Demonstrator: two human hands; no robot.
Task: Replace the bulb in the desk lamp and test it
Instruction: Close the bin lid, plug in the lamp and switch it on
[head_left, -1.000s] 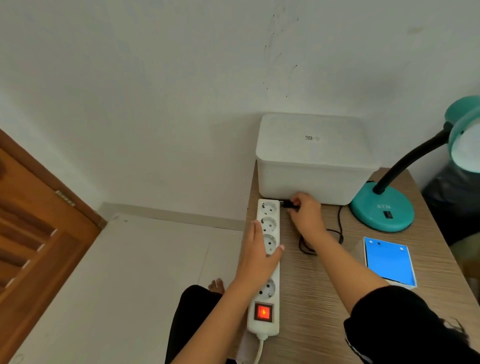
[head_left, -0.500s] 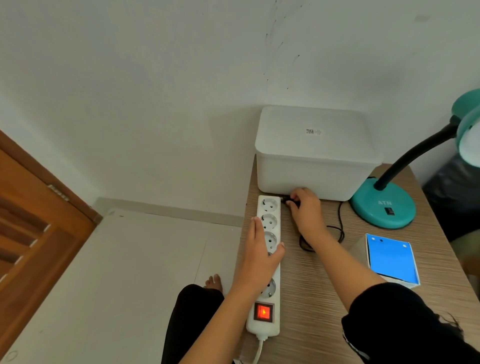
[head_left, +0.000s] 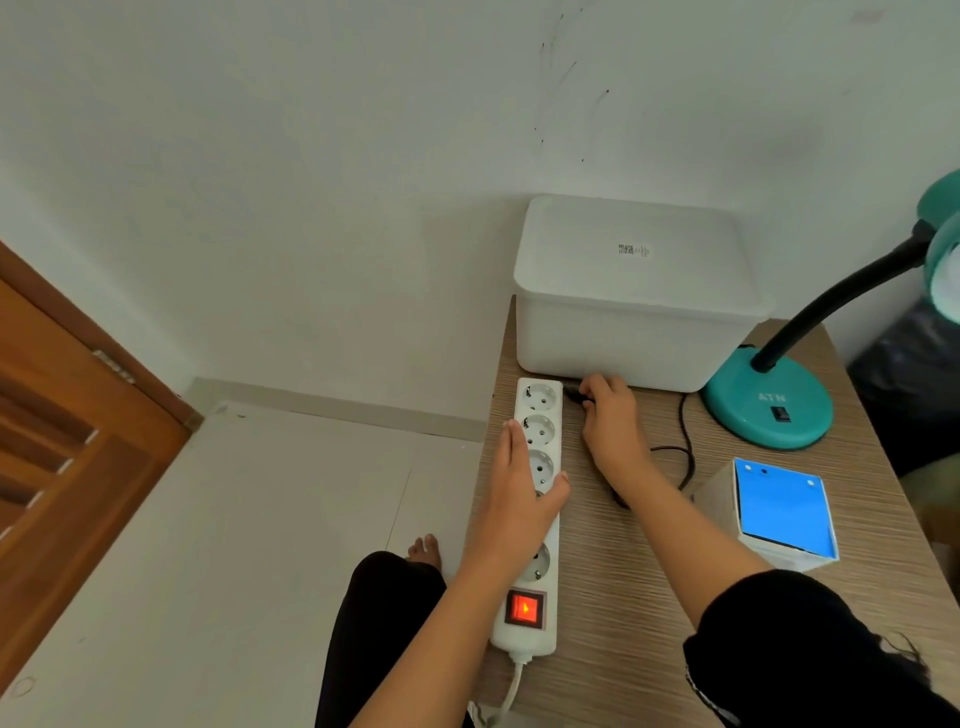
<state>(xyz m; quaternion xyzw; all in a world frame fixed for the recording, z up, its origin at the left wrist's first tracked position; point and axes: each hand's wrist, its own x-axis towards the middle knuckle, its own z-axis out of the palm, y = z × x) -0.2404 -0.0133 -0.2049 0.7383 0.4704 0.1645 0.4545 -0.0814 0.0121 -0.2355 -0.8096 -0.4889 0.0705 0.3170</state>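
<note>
Worktop (head_left: 623, 597): a brown laminate with a fine streaked grain, under both my hands.

Storage box (head_left: 634, 312): white matt plastic, rectangular with rounded corners and a lipped lid. It stands against the wall just beyond my right hand (head_left: 610, 426).

Desk lamp (head_left: 763, 410): a round, glossy teal base with a small black switch, off to the right of my right hand. A black gooseneck arches up to a teal shade that is cut off by the frame edge.

Power strip (head_left: 537, 431): a long white bar of round sockets. My left hand (head_left: 519, 493) lies flat on its middle, fingers straight and thumb against its right edge.

Carton (head_left: 782, 512): a small cardboard cube with a blue face and white sides, to the right of my right forearm.

Cord (head_left: 688, 441): thin, black and looped on the worktop. It passes under my right wrist.

Plug (head_left: 574, 395): black and pinched in the curled fingers of my right hand, just beside the strip's far socket. My fingers hide most of it.

Rocker switch (head_left: 524, 608): a glowing red square at the near end of the strip, behind my left wrist.
</note>
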